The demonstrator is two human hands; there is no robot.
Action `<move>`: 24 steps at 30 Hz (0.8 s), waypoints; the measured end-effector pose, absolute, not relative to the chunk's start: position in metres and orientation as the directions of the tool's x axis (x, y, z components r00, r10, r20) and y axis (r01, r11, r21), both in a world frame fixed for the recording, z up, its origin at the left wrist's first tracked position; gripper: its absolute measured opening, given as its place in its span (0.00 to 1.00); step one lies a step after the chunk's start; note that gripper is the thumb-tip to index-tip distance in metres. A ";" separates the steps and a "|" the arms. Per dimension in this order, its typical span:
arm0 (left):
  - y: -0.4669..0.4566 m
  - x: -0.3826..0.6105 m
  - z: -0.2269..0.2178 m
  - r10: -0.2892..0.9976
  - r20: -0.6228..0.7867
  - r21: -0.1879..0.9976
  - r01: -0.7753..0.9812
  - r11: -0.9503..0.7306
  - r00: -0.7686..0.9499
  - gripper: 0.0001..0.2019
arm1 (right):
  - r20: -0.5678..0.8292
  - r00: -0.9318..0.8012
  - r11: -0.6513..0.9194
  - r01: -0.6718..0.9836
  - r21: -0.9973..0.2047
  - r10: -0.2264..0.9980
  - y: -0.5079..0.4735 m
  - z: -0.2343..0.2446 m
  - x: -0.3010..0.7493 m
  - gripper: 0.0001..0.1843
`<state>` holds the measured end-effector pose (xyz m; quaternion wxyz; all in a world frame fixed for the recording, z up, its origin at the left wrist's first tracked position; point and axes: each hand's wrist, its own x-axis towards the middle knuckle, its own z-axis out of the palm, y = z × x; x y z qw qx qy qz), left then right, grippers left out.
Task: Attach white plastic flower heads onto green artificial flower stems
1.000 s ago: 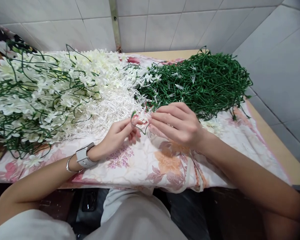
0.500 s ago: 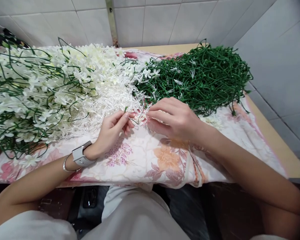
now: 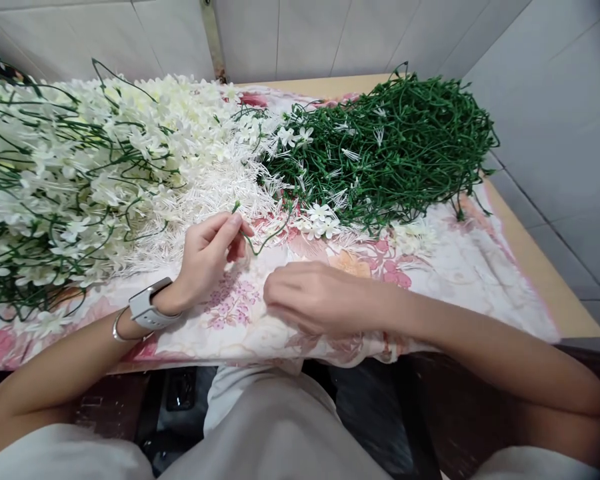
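My left hand (image 3: pixel 211 250), with a watch (image 3: pixel 153 303) on its wrist, pinches a thin green plastic flower stem (image 3: pixel 255 253) between thumb and forefinger. One tip of the stem pokes up above the thumb; the rest bends down and curves up to the right. Lower and to the right, my right hand (image 3: pixel 317 297) is closed, its fingers curled just above the cloth. What it holds, if anything, is hidden. Loose white artificial blossoms (image 3: pixel 321 220) lie beyond the right hand, beside a heap of thin white stamens (image 3: pixel 220 190).
White artificial flowers (image 3: pixel 75 180) on green stems are piled across the left side. A thick heap of bare green stems (image 3: pixel 405 147) lies at the back right. A floral cloth (image 3: pixel 460 287) covers the wooden table (image 3: pixel 545 267), which stands against tiled walls (image 3: pixel 310 40).
My right hand has moved down toward the front edge and closed, uncovering the white blossoms. My left hand still pinches the stem, more of which now shows. The view has shifted slightly.
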<state>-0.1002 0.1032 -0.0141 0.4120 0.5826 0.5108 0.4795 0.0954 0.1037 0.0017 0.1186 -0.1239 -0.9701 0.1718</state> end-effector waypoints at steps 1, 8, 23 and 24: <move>0.103 -0.101 -0.011 0.987 0.155 0.954 0.254 -0.160 0.039 0.14 | 0.216 -0.914 0.883 0.236 -0.405 0.343 0.111 0.009 0.102 0.08; 0.104 -0.108 0.003 0.957 0.071 0.670 0.697 -0.256 0.283 0.22 | 0.329 -0.583 0.668 0.606 -0.433 0.743 0.162 0.033 0.148 0.03; 0.088 -0.110 0.011 0.813 0.358 0.256 0.789 -0.559 0.459 0.12 | 0.167 -0.664 0.673 0.740 0.006 0.729 0.166 0.009 0.139 0.11; 0.083 -0.112 0.015 0.791 0.378 0.311 0.738 -0.599 0.482 0.13 | 0.200 -0.658 0.671 0.741 0.002 0.726 0.166 0.010 0.139 0.12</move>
